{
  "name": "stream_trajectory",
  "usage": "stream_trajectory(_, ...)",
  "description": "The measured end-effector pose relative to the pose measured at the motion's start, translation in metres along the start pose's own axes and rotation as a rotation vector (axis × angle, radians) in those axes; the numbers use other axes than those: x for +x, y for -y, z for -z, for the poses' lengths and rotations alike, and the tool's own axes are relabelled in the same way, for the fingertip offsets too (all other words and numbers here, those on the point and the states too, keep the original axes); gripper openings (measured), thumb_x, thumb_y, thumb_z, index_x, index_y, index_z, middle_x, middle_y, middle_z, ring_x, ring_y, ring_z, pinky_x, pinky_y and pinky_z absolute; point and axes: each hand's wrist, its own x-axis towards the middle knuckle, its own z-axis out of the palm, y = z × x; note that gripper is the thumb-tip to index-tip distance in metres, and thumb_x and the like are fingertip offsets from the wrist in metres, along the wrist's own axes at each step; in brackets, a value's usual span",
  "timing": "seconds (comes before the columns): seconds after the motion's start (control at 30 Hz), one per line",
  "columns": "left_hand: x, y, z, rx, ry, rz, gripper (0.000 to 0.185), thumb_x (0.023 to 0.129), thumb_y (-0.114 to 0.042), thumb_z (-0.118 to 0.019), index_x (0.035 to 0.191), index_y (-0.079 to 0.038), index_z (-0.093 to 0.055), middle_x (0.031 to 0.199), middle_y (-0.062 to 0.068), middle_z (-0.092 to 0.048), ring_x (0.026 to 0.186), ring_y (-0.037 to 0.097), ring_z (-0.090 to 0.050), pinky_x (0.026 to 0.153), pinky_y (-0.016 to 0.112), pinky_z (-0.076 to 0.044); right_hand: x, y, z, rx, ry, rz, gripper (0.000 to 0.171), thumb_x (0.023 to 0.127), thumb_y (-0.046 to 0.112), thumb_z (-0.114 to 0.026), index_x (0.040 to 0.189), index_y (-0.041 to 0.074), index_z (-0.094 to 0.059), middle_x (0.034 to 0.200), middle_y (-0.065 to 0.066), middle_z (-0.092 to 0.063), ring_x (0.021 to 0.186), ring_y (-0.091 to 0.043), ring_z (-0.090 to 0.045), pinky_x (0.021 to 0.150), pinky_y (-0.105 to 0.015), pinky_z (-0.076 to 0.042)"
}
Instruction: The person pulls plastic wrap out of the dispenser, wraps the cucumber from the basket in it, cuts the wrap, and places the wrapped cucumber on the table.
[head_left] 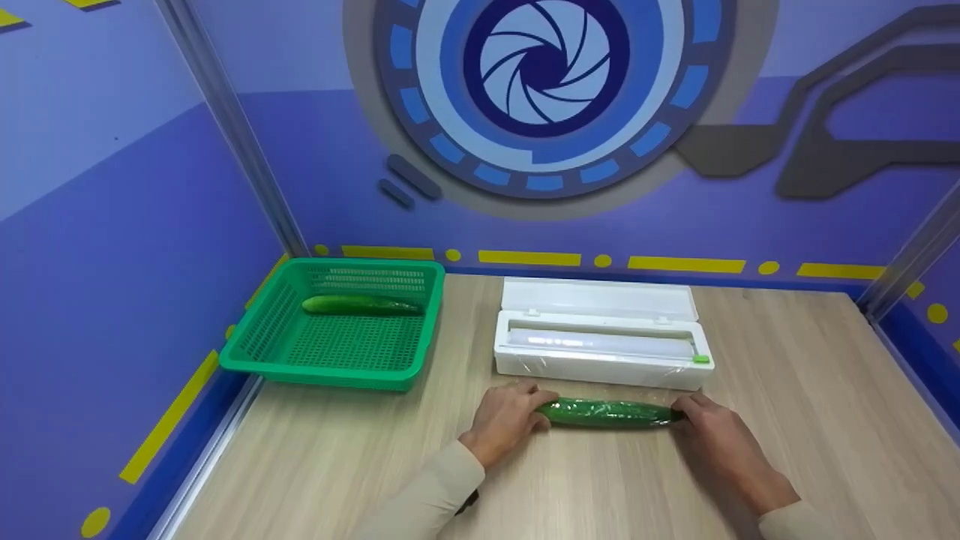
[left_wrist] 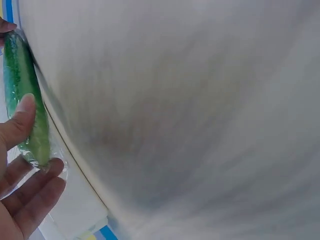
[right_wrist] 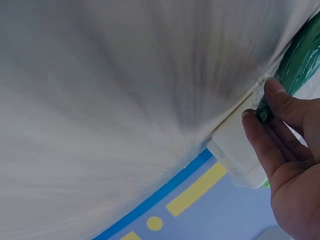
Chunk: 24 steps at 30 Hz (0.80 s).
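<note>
A dark green cucumber [head_left: 609, 412] in shiny clear film lies lengthwise between both hands, in front of a white cling film box. My left hand [head_left: 508, 420] holds its left end; in the left wrist view the thumb [left_wrist: 22, 120] presses on the side and the fingertips are at the tip, where loose film sticks out. At the other end my right hand [head_left: 716, 431] pinches the dark tip, and film bunches by the thumb [right_wrist: 282, 100] in the right wrist view. Inside the open cling film box [head_left: 600, 367] sits a film roll [head_left: 600, 343].
On the left stands a green basket [head_left: 322, 375] with another cucumber [head_left: 360, 305] lying in it, partly shiny with film. The box's lid [head_left: 600, 298] is folded back towards the rear wall. A green slider [head_left: 701, 359] is at the box's right end.
</note>
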Motion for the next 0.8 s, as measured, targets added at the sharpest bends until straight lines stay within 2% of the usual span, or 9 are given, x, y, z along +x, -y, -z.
stream_trajectory(0.2,-0.001,0.002,-0.002,0.043,-0.006,-0.043,0.036,0.084,-0.039,-0.087,0.119,-0.027,-0.083,0.095,-0.005,-0.069,0.079,0.007,-0.067,0.064,0.021,-0.053,0.000,-0.003,0.001,-0.016,-0.001,0.050,0.023,0.090,-0.005,-0.081,0.107,0.005,-0.069,0.107,-0.009,-0.069,0.098,-0.026,-0.071,0.082,-0.047,-0.059)
stream_trajectory(0.33,-0.003,0.004,-0.005,0.047,-0.009,-0.044,0.036,0.085,-0.039,-0.086,0.120,-0.029,-0.083,0.094,-0.005,-0.070,0.078,0.007,-0.067,0.065,0.021,-0.054,0.000,-0.004,0.004,0.006,0.010,0.028,0.018,0.093,0.008,-0.083,0.105,0.010,-0.070,0.101,0.001,-0.065,0.090,-0.016,-0.066,0.078,-0.044,-0.058)
stream_trajectory(0.47,-0.003,0.006,-0.006,0.041,-0.016,-0.044,0.034,0.086,-0.037,-0.086,0.118,-0.029,-0.083,0.094,-0.005,-0.071,0.077,0.006,-0.067,0.064,0.021,-0.054,0.000,-0.008,0.007,-0.014,0.004,0.010,0.018,0.097,0.018,-0.080,0.111,0.008,-0.073,0.102,0.000,-0.066,0.087,-0.017,-0.068,0.077,-0.047,-0.058)
stream_trajectory(0.57,-0.002,0.006,-0.007,0.048,-0.010,-0.049,0.033,0.087,-0.036,-0.087,0.118,-0.029,-0.083,0.095,-0.005,-0.072,0.079,0.006,-0.068,0.064,0.021,-0.054,0.000,-0.012,0.010,-0.040,-0.079,0.022,0.022,0.095,0.019,-0.082,0.110,0.006,-0.074,0.100,-0.002,-0.069,0.083,-0.021,-0.069,0.073,-0.049,-0.058)
stream_trajectory(0.67,-0.002,0.005,-0.007,0.057,-0.001,-0.051,0.032,0.087,-0.036,-0.087,0.118,-0.030,-0.083,0.096,-0.005,-0.072,0.079,0.006,-0.068,0.063,0.021,-0.054,0.003,-0.016,0.012,-0.042,-0.217,0.034,0.023,0.091,0.015,-0.086,0.105,0.005,-0.071,0.095,-0.004,-0.068,0.075,-0.020,-0.066,0.064,-0.046,-0.057)
stream_trajectory(0.73,-0.002,0.005,-0.007,0.065,0.000,-0.051,0.032,0.087,-0.037,-0.087,0.118,-0.030,-0.083,0.095,-0.005,-0.072,0.078,0.005,-0.068,0.063,0.021,-0.053,0.006,-0.020,0.014,-0.031,-0.300,0.020,0.028,0.088,0.013,-0.088,0.106,0.003,-0.068,0.095,-0.006,-0.066,0.075,-0.021,-0.064,0.060,-0.044,-0.055)
stream_trajectory(0.8,-0.002,0.005,-0.007,0.069,-0.001,-0.051,0.032,0.086,-0.037,-0.086,0.118,-0.031,-0.083,0.093,-0.006,-0.071,0.075,0.005,-0.067,0.062,0.021,-0.053,0.010,-0.024,0.016,-0.006,-0.337,-0.023,0.037,0.087,0.012,-0.089,0.112,0.000,-0.065,0.101,-0.012,-0.063,0.079,-0.025,-0.065,0.060,-0.045,-0.053)
